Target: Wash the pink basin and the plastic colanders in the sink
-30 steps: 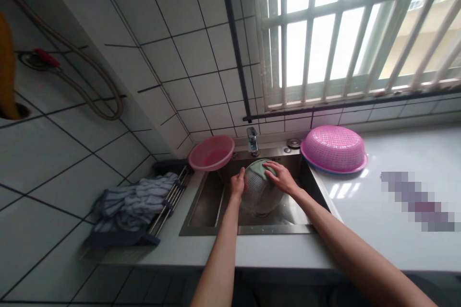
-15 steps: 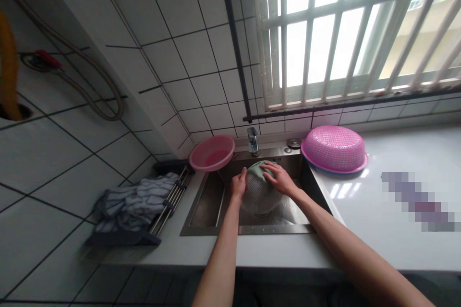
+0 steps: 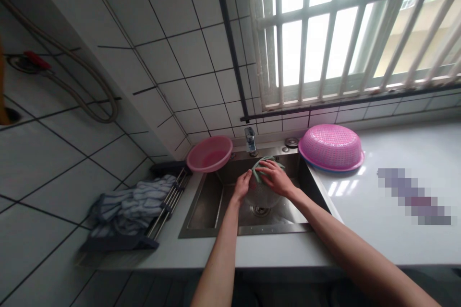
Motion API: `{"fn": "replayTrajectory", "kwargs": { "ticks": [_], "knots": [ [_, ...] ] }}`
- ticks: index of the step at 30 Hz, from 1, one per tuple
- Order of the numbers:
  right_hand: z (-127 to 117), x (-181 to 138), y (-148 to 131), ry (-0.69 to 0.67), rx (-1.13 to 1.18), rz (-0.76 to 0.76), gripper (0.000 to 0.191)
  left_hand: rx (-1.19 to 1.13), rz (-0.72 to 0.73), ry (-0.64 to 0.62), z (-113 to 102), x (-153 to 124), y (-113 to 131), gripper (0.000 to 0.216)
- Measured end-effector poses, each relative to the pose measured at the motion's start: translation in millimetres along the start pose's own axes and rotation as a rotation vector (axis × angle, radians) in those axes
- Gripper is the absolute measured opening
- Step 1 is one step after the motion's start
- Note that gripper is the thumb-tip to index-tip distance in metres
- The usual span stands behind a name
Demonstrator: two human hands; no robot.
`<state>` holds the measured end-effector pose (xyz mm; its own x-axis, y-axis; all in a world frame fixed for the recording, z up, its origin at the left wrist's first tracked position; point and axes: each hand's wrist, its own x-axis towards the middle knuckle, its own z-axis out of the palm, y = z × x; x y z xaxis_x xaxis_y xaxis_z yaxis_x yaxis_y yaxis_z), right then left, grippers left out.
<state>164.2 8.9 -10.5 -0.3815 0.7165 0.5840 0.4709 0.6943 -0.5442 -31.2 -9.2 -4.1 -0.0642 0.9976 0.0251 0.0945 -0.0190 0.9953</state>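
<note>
Over the steel sink (image 3: 205, 206) my left hand (image 3: 242, 186) grips the left rim of a metal mesh strainer bowl (image 3: 261, 195), fingers curled on it. My right hand (image 3: 276, 177) presses a green cloth (image 3: 260, 167) against the strainer's upper side, fingers bent over the cloth. The strainer is tilted and held above the sink drain (image 3: 260, 210). A short tap (image 3: 250, 140) stands just behind the hands.
A pink basin (image 3: 209, 153) rests on the sink's back left corner. An upturned pink perforated basket (image 3: 330, 147) lies on the white counter (image 3: 378, 230) to the right. Striped cloths (image 3: 131, 204) lie on a rack left of the sink. A barred window is above.
The strainer has been lifted and tilted, so the drain now shows beneath it. My right hand with the cloth has shifted slightly up and left on it.
</note>
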Motion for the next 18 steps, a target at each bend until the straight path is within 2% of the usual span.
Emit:
{"fn": "replayTrajectory", "kwargs": {
  "ticks": [3, 5, 10, 12, 15, 18],
  "knots": [
    [-8.4, 1.9, 0.3, 0.037, -0.047, -0.012, 0.037, -0.087, -0.001, -0.079, 4.9, -1.0, -1.0, 0.064],
    [-8.2, 1.9, -0.2, 0.025, -0.08, -0.007, 0.037, -0.062, -0.009, -0.09, 6.6, 0.3, -0.4, 0.054],
    [7.9, -2.6, -14.4, -0.063, -0.157, -0.067, 0.038, 0.038, 0.047, 0.049, -1.7, 8.5, 4.4, 0.025],
    [15.2, -4.8, -25.7, -0.115, -0.169, -0.141, 0.038, 0.032, 0.031, 0.1, -7.5, 10.9, 4.9, 0.028],
    [20.8, -6.1, -39.0, -0.188, -0.141, -0.244, 0.04, 0.072, -0.093, 0.197, -13.3, 10.9, 3.7, 0.041],
    [16.2, -4.2, -33.0, -0.193, -0.04, -0.235, 0.041, 0.146, -0.139, 0.24, -14.4, 7.7, 3.2, 0.064]
  ]
}}
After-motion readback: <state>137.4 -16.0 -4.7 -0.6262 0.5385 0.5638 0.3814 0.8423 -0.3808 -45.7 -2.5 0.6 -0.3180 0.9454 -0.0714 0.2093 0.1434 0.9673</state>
